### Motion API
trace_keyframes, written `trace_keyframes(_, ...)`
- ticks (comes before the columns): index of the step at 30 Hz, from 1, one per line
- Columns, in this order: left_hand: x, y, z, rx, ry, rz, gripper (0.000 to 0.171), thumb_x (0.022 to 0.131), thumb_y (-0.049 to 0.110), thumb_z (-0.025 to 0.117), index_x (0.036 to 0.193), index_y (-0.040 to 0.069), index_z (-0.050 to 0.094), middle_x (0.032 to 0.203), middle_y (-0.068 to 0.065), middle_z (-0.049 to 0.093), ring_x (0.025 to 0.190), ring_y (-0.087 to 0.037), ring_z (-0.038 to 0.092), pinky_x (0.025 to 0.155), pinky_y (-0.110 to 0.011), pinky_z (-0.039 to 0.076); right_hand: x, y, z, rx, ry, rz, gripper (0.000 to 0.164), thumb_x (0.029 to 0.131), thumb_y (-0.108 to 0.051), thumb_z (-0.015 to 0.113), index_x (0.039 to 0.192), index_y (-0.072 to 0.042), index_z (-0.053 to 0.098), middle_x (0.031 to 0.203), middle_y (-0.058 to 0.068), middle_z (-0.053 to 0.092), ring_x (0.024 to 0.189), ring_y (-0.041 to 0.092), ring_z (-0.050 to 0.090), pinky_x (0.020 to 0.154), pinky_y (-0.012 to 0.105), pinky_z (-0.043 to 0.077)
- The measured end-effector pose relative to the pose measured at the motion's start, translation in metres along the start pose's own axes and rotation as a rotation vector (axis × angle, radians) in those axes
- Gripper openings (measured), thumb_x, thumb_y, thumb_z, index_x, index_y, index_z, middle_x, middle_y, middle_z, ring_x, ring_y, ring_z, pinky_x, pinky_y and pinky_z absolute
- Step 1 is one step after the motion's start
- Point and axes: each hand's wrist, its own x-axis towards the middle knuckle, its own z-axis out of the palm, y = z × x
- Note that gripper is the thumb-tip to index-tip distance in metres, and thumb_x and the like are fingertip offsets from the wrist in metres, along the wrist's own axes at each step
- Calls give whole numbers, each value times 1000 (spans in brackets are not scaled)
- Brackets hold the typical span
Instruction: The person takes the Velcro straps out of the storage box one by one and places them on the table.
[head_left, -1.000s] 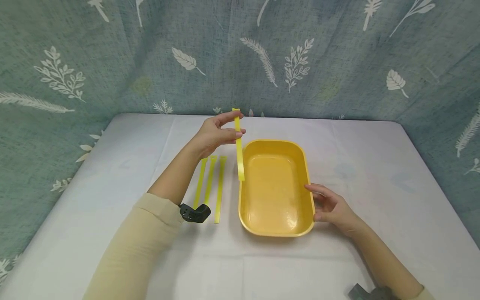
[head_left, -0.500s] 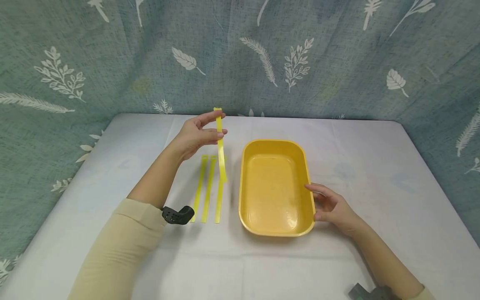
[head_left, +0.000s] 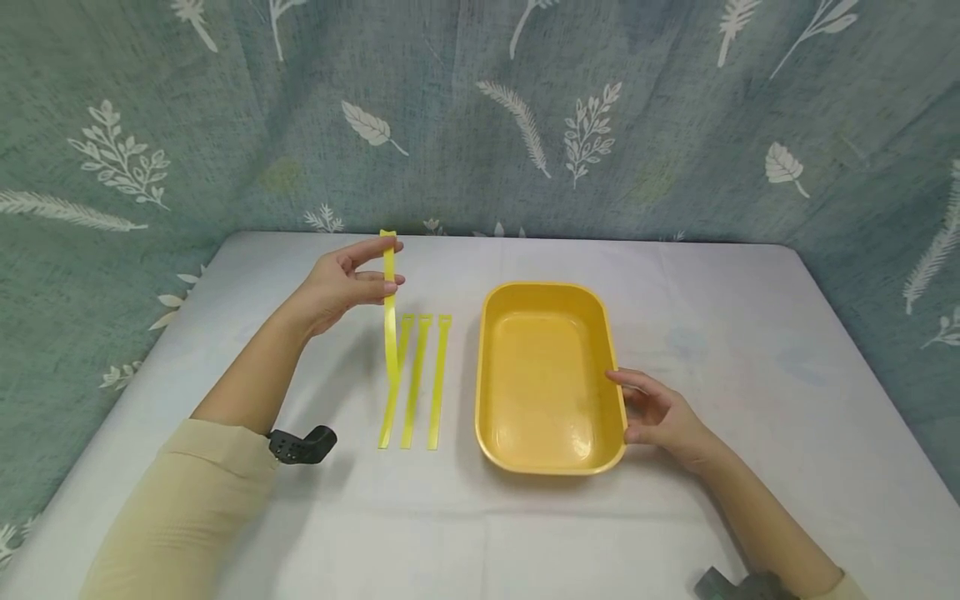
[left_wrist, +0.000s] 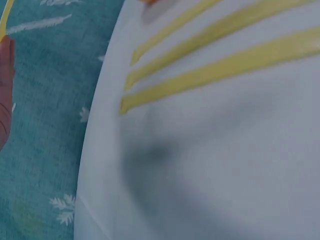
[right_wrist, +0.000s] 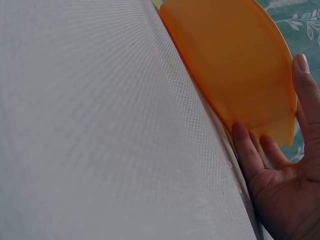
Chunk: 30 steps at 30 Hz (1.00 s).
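Observation:
My left hand (head_left: 339, 287) pinches a thin yellow strip (head_left: 390, 333) between thumb and fingers near its wider top end. The strip hangs down and hides part of the leftmost of three similar strips (head_left: 416, 383) lying side by side on the table. In the left wrist view, the lying strips (left_wrist: 215, 70) cross the upper part, and only a bit of the hand shows at the left edge. My right hand (head_left: 667, 421) touches the right side of a yellow tray (head_left: 480, 383), fingers spread. In the right wrist view, the fingertips rest against the tray's outer wall (right_wrist: 235, 60).
A white cloth (head_left: 712, 517) covers the table. Behind it hangs a blue-green curtain (head_left: 450, 125) with white leaf prints. The tray stands to the right of the lying strips, with a narrow gap between them.
My left hand has moved left with the hanging strip, from the tray's left rim to beside the lying strips. My right hand stays at the tray's side.

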Motion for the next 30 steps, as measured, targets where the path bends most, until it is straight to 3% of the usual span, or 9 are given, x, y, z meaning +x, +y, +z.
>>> trace_keyframes(7, -14, -9, -17, 81, 8, -49, 71, 86, 9, 70, 147, 16, 35, 152, 0, 33, 103, -4, 63, 82, -24, 53, 0, 0, 1, -25, 31, 21, 62, 83, -7, 72, 139, -14, 48, 142, -2, 43, 115, 12, 54, 86, 30, 53)
trace_keyframes(13, -24, -27, -26, 112, -34, -88, 73, 85, 8, 70, 148, 15, 34, 153, -4, 32, 102, -5, 63, 82, -25, 54, 0, 0, 1, -29, 18, 7, 62, 83, -6, 71, 140, -13, 47, 143, -1, 42, 116, 13, 54, 86, 29, 53)
trace_keyframes(22, -36, -55, -25, 205, -76, -140, 73, 83, 11, 73, 146, 14, 37, 148, -11, 37, 88, -6, 59, 79, -28, 55, 1, -1, 1, -34, 25, 3, 61, 83, -7, 71, 139, -14, 48, 143, 1, 42, 117, 13, 53, 86, 29, 53)
trace_keyframes(30, -34, -75, -20, 248, -70, -148, 76, 80, 9, 75, 146, 12, 37, 106, -12, 63, 83, -7, 60, 75, -23, 54, 0, 0, 0, -40, 33, 11, 61, 83, -8, 72, 139, -15, 48, 143, -1, 43, 117, 12, 53, 86, 29, 52)
